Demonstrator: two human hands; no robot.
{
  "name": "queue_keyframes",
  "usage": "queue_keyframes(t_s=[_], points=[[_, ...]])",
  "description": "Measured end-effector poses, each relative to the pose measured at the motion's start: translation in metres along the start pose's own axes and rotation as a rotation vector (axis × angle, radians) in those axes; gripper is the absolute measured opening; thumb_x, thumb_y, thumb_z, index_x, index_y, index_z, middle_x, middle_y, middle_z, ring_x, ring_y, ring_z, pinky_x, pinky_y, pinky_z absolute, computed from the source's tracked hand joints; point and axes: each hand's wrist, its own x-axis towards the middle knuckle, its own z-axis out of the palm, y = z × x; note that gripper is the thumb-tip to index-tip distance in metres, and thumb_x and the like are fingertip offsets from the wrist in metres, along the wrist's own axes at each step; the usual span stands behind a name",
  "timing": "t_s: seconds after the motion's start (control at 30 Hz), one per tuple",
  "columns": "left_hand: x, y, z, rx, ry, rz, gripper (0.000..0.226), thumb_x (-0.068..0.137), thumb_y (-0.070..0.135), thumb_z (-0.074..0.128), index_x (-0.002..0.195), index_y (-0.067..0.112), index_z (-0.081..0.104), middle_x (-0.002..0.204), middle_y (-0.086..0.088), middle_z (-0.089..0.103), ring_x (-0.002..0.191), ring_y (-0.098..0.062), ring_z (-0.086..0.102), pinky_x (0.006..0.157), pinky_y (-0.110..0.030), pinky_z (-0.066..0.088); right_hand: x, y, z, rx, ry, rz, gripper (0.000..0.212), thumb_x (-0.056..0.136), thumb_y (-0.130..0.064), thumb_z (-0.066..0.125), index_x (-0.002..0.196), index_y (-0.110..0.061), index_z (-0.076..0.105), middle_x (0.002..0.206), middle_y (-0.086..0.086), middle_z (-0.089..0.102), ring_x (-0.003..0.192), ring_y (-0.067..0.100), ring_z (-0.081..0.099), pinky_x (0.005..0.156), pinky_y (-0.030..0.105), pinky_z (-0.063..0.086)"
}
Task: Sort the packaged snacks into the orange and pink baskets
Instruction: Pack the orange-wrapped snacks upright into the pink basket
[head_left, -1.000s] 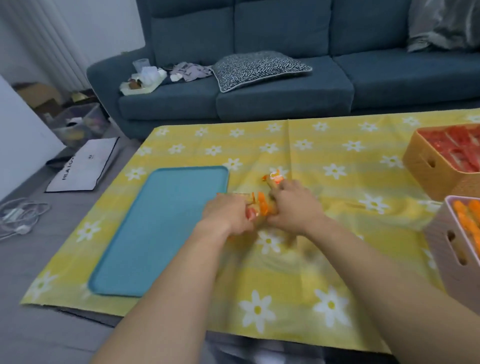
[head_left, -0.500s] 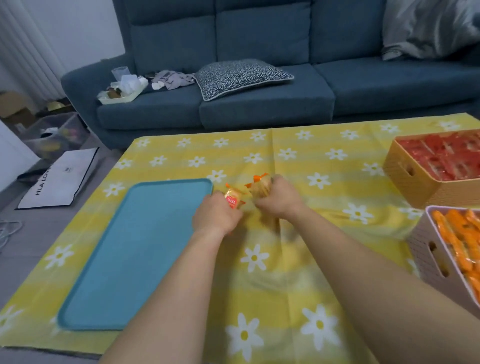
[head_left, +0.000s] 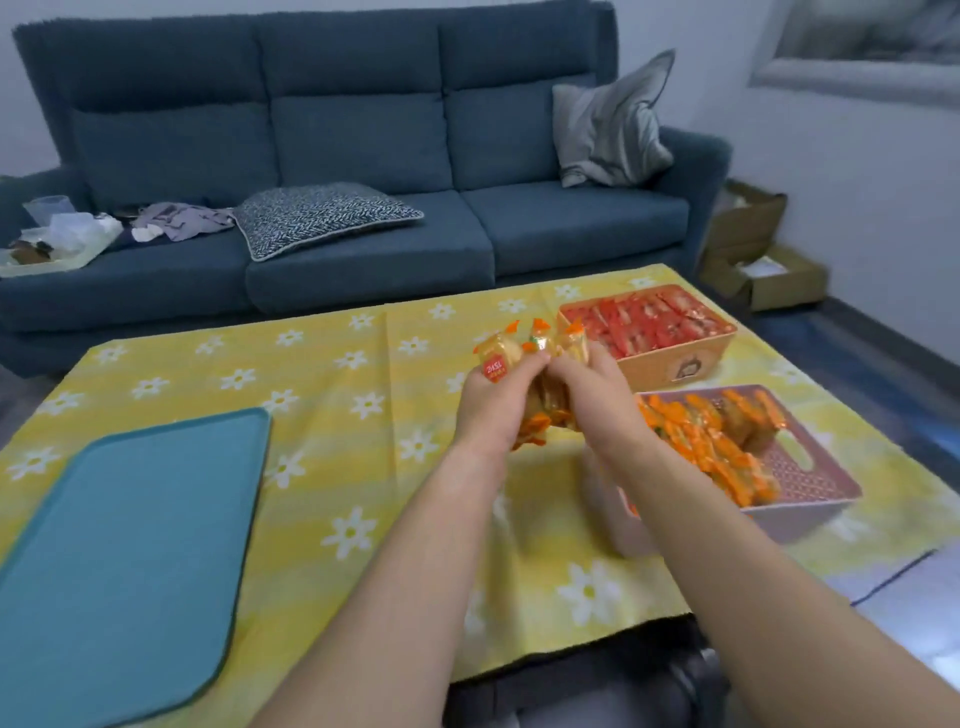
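Note:
Both hands clasp a bunch of orange-wrapped snack packets (head_left: 530, 353) above the yellow daisy cloth. My left hand (head_left: 493, 405) grips the bunch from the left, my right hand (head_left: 597, 395) from the right, and packet tops stick out above my fingers. The orange basket (head_left: 675, 364) at the far right holds red packets. The pink basket (head_left: 810, 493) stands closer to me on the right, filled with orange packets. My hands hover just left of the pink basket's near corner.
A teal tray (head_left: 130, 530) lies bare on the left of the cloth. A blue sofa (head_left: 363, 156) with cushions and clutter stands behind the table. Cardboard boxes (head_left: 753, 249) sit on the floor at the right.
My hands have lifted the orange packets off the cloth and carried them right, toward the baskets. The view has swung right, so both baskets now show fully.

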Motion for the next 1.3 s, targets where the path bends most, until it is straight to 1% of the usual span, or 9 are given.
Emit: queue_keyframes(t_s=[0.13,0.3,0.47,0.57,0.7,0.83,1.0,1.17,1.3], points=[[-0.01,-0.011,0.071,-0.019,-0.119,0.012,0.049,0.073,0.042,0.083,0.114,0.016,0.071,0.095,0.0,0.078,0.082,-0.018,0.075,0.073,-0.035,0.061,-0.017,-0.008,-0.073,-0.031,0.114,-0.045,0.013,0.092,-0.023,0.064,0.104,-0.028,0.063,0.109,0.001,0.071,0.102,0.018,0.069,0.09,0.039,0.057],[-0.013,-0.028,0.143,0.175,-0.185,0.069,0.079,0.071,0.055,0.081,0.135,0.022,0.05,0.118,0.004,0.07,0.106,-0.016,0.067,0.101,-0.04,0.052,-0.001,0.004,-0.146,-0.128,0.214,0.025,0.039,0.083,-0.037,0.064,0.12,-0.023,0.067,0.116,0.0,0.072,0.105,0.019,0.069,0.095,0.047,0.056],[0.007,-0.036,0.141,0.549,-0.118,0.093,0.052,0.072,0.066,0.072,0.101,0.025,0.06,0.098,0.005,0.071,0.101,-0.022,0.068,0.093,-0.035,0.052,0.017,0.018,-0.161,-0.706,-0.1,0.069,0.04,0.098,-0.044,0.036,0.102,-0.017,0.065,0.115,0.009,0.065,0.106,0.027,0.059,0.09,0.042,0.047],[0.019,-0.035,0.127,0.651,-0.163,0.04,0.055,0.071,0.073,0.067,0.079,0.019,0.071,0.079,0.002,0.075,0.077,-0.016,0.071,0.068,-0.029,0.054,0.024,0.023,-0.169,-0.903,-0.012,0.054,0.048,0.078,-0.048,0.035,0.089,-0.013,0.066,0.103,0.012,0.067,0.1,0.033,0.061,0.086,0.046,0.049],[0.024,-0.033,0.116,0.72,-0.077,0.134,0.066,0.076,0.078,0.05,0.096,0.022,0.076,0.092,0.007,0.076,0.091,-0.017,0.07,0.085,-0.038,0.054,0.022,0.022,-0.183,-0.724,0.138,0.012,0.028,0.092,-0.024,0.045,0.099,-0.02,0.071,0.079,-0.001,0.065,0.074,0.018,0.062,0.062,0.032,0.045],[0.022,-0.033,0.11,0.769,-0.007,0.205,0.075,0.067,0.082,0.042,0.113,0.029,0.069,0.112,0.009,0.07,0.104,-0.017,0.064,0.094,-0.044,0.053,0.02,0.02,-0.184,-0.726,0.175,-0.053,0.019,0.094,-0.031,0.056,0.103,-0.02,0.069,0.088,-0.005,0.069,0.081,0.015,0.065,0.07,0.033,0.052],[0.021,-0.039,0.108,0.788,-0.114,0.275,0.049,0.087,0.06,0.061,0.123,0.026,0.063,0.122,0.008,0.063,0.104,-0.012,0.061,0.084,-0.031,0.047,0.017,0.021,-0.181,-0.982,-0.053,0.074,0.065,0.075,-0.055,0.077,0.131,-0.028,0.059,0.1,-0.007,0.068,0.089,0.014,0.065,0.078,0.038,0.057],[0.011,-0.038,0.115,0.85,-0.067,0.464,0.051,0.09,0.058,0.055,0.131,0.027,0.058,0.126,0.011,0.053,0.122,-0.017,0.05,0.102,-0.043,0.047,0.012,-0.005,-0.204,-0.555,0.134,0.036,0.046,0.091,-0.034,0.072,0.132,-0.035,0.05,0.1,-0.006,0.062,0.081,0.017,0.072,0.068,0.035,0.063],[-0.005,-0.033,0.131,0.96,-0.098,0.72,0.03,0.096,0.042,0.055,0.122,0.029,0.064,0.12,0.015,0.05,0.122,-0.012,0.042,0.097,-0.026,0.034,0.009,-0.007,-0.232,-0.522,0.274,0.029,0.039,0.088,-0.037,0.076,0.122,-0.036,0.058,0.1,-0.012,0.057,0.089,0.014,0.064,0.074,0.037,0.06]])
